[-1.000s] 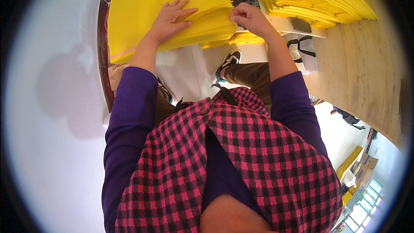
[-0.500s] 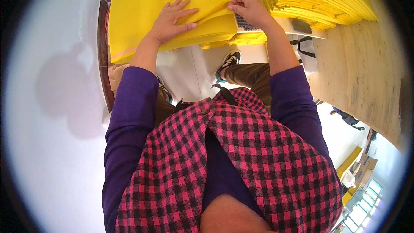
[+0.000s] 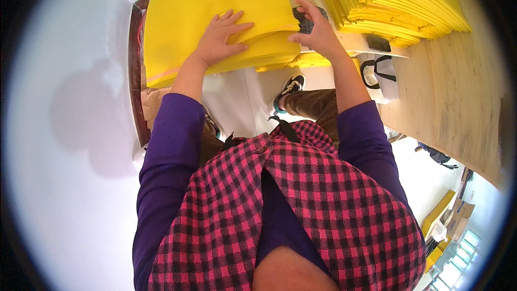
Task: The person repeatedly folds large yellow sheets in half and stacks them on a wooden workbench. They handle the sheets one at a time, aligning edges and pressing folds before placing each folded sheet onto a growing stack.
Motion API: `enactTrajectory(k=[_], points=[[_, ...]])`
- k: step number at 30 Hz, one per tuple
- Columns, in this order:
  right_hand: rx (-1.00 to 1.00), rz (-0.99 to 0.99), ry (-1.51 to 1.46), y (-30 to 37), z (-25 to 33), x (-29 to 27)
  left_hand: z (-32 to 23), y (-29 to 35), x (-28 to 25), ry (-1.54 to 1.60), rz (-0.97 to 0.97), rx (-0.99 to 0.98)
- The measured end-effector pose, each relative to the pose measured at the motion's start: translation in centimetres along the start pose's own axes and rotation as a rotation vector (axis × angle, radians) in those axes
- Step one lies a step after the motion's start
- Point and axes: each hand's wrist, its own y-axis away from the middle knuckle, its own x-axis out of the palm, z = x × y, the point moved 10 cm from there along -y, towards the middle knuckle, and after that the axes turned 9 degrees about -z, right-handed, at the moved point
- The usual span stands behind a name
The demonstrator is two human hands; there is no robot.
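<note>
A stack of yellow fabric sheets lies in front of me, its near edge slightly fanned. Flat on the top sheet, with fingers spread, rests my left hand. My right hand is just past the stack's right edge, thumb and forefinger apart and nothing between them. Behind those fingers, a dark, rough-looking object sits on the table beside the stack; I cannot make out its kind.
At the far right, several folded yellow pieces are piled on a wooden surface. A small dark block lies near them. A white bag with black handles stands below the table edge. A white wall runs along the left.
My right thumb and forefinger have let go of the raised sheet edge and spread apart. The sheet now lies flatter. My left hand stays on the stack.
</note>
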Motion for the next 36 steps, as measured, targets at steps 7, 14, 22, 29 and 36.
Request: enactTrajectory(k=[7,14,22,29,36], points=[[-0.201,0.07,0.119,-0.4,0.9,2.7,-0.7,0.0,-0.5,-0.062,-0.033,0.004],[0.104,0.125,-0.052,-0.9,-1.4,3.9,-3.3,0.2,-2.9,-0.197,-0.093,0.057],[0.106,0.106,-0.073,-0.9,-1.1,3.5,-2.3,4.3,-6.2,-0.375,-0.112,-0.095],[0.135,0.104,-0.088,-0.7,-1.9,3.4,1.3,8.0,-9.7,-0.508,-0.126,-0.151],[0.138,0.063,-0.158,-0.1,-1.9,3.3,6.9,12.0,-13.8,-0.476,-0.236,-0.229]])
